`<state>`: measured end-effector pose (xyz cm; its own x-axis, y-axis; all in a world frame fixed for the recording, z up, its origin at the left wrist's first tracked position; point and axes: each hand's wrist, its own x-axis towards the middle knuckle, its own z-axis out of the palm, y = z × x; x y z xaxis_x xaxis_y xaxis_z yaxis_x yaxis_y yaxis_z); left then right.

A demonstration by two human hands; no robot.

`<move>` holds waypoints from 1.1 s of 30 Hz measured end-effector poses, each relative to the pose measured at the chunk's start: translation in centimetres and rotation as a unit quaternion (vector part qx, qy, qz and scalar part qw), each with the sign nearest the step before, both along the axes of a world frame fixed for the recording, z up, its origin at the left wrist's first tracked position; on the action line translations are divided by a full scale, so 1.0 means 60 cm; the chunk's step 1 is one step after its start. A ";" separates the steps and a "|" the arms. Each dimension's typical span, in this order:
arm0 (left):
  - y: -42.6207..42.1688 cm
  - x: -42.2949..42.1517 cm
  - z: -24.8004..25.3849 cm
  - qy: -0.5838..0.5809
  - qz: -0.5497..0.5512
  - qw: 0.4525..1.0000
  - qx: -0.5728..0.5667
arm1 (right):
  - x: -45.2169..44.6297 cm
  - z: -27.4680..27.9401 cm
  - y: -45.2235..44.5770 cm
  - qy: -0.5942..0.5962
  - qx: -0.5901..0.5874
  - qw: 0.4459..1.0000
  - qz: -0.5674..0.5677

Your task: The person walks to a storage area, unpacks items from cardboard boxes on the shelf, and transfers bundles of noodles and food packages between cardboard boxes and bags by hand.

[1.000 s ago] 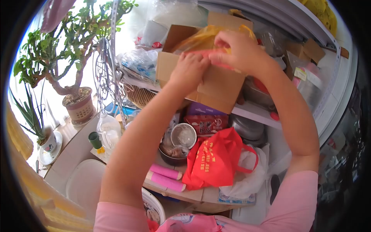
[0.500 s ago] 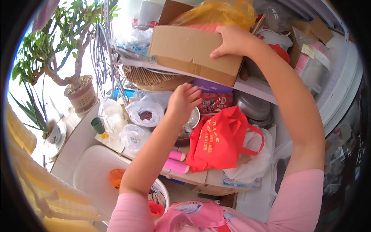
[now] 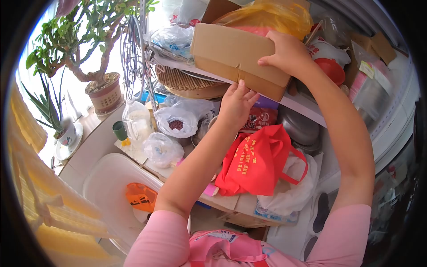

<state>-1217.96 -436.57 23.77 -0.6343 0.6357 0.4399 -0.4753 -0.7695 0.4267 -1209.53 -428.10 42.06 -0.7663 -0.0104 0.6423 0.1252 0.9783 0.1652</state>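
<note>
A brown cardboard box [image 3: 238, 55] sits at the front of the upper shelf, its lower edge overhanging the shelf lip. Crumpled yellow plastic [image 3: 267, 18] fills its open top. My right hand [image 3: 289, 53] grips the box's upper right rim, thumb on the front face and fingers over the edge. At the lower front edge is my left hand [image 3: 236, 104]; one fingertip shows against the cardboard and the other fingers bend beneath it. Below the hands stand a red tote bag [image 3: 249, 160] with yellow lettering and a red food packet [image 3: 260, 119].
Under the white shelf [image 3: 307, 109] lie a reed mat [image 3: 189, 84], metal bowls [image 3: 302, 127] and plastic bags [image 3: 178, 122]. A white tub [image 3: 106, 178] holds an orange bag [image 3: 141, 196]. Potted plants [image 3: 104, 95] stand left. A red bowl [image 3: 330, 71] is right of the box.
My left hand has risen to the box's lower edge. My right hand stays on the upper rim. The whole view has shifted, with the scene sitting further right.
</note>
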 end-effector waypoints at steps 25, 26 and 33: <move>-0.018 -0.009 -0.005 0.015 -0.024 0.999 0.035 | 0.064 -0.014 -0.031 0.020 0.013 0.999 0.038; -0.020 -0.004 -0.008 0.014 -0.025 0.999 0.032 | 0.071 -0.018 -0.034 0.018 0.010 0.999 0.036; -0.067 0.045 0.015 0.004 -0.007 0.996 0.090 | 0.138 0.011 -0.099 0.089 0.116 0.981 0.129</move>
